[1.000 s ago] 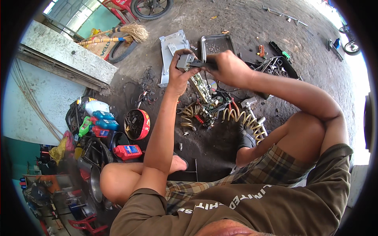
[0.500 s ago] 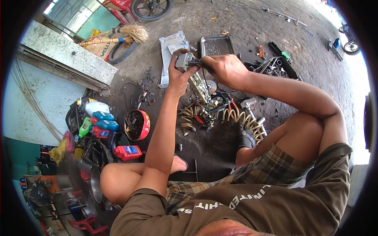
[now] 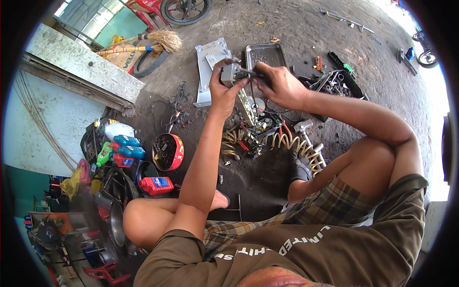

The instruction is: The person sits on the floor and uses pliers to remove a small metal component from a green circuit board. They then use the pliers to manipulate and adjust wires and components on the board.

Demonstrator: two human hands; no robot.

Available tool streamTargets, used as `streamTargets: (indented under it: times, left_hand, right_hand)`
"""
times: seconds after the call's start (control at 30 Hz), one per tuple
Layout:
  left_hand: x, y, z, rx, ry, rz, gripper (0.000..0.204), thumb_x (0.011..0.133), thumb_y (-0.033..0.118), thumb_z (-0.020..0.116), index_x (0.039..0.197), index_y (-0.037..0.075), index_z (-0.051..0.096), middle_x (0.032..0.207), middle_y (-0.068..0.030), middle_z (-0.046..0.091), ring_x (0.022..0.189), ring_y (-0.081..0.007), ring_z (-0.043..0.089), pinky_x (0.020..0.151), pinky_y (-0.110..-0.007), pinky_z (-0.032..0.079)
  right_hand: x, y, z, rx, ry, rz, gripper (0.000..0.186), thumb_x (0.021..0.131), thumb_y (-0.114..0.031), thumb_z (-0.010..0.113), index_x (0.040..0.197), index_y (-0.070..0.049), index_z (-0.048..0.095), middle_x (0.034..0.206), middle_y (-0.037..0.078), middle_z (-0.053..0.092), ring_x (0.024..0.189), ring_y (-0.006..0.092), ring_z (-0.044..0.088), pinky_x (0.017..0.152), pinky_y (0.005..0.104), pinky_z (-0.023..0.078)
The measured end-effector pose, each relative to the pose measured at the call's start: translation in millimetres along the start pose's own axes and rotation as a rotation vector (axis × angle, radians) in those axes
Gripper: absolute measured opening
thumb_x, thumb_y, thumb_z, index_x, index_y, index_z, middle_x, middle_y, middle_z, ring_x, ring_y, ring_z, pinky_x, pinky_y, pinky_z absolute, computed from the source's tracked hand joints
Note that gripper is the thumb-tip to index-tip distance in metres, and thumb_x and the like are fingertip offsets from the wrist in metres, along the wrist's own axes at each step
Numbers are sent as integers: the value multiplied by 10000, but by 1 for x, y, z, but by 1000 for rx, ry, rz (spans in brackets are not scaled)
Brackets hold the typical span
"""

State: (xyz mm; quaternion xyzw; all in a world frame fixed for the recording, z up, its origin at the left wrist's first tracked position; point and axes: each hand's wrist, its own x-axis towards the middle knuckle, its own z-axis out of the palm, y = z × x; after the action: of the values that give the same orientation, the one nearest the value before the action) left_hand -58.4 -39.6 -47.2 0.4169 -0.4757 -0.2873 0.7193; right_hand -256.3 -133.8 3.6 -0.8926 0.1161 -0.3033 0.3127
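hands point(image 3: 223, 95) hold grey box point(image 3: 229, 73), black piece point(image 3: 245, 73); red tub point(image 3: 178, 154) contains dark scraps point(image 3: 164, 152).

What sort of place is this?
Probably a small motorbike repair workshop: a black-tyred round wheel, a heap of silver metal wrenches, and a red plastic bottle of the engine-oil type point that way.

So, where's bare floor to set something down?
There's mostly bare floor between the metal tray and the long thin rod, plus a smaller dark patch between the left foot and right foot. Crowded: below the grey box, with electronic parts and coiled hose, and at left, around the bottles.
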Motion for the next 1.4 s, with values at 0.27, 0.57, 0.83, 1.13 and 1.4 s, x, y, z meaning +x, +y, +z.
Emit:
streamTargets:
  times: [0.27, 0.57, 0.83, 1.13, 1.4]
  left_hand:
    - [-3, -4, 25, 106, 101, 70, 573, 835, -79, 816, 1331, 44, 556, 1240, -49, 638, 1130, -160, 651, 978, -325, 564]
    - [-5, -5, 33, 128, 129, 113, 572, 837, -120, 773, 1343, 32, 553, 1248, -51, 628, 1123, -148, 635, 961, -309, 562]
    - [-5, 0, 29, 102, 66, 62, 572, 825, -124, 718, 1347, 25, 536, 1233, -71, 623, 1127, -159, 638, 954, -311, 567]
    - [-3, 0, 21, 178, 10, 110, 579, 840, -92, 742, 1335, 47, 477, 1226, -70, 600, 1122, -157, 638, 948, -312, 572]
    - [-5, 8, 18, 101, -18, 20, 652, 789, -145, 769, 1335, 70, 483, 1214, -61, 608, 1115, -161, 655, 980, -322, 581]
  right_hand:
    - [15, -8, 9, 134, 189, 280, 294, 914, -224, 760, 1110, -7, 790, 776, 207, 744, 656, 238, 719, 687, 400, 569]
    - [20, 7, 21, 302, 197, 448, 325, 842, -213, 841, 1113, -38, 806, 887, 166, 783, 801, 230, 749, 768, 383, 581]
    - [19, 16, 12, -49, 197, 148, 508, 812, -323, 887, 1195, -19, 748, 1091, 220, 718, 1046, 402, 710, 931, 474, 561]
    - [23, 8, 6, 32, 100, 3, 426, 867, -275, 833, 1108, 53, 707, 1033, 246, 720, 1030, 453, 697, 899, 491, 560]
    - [21, -5, 4, 321, -24, 371, 431, 891, -295, 831, 1150, 37, 737, 964, 173, 782, 901, 254, 751, 860, 404, 568]
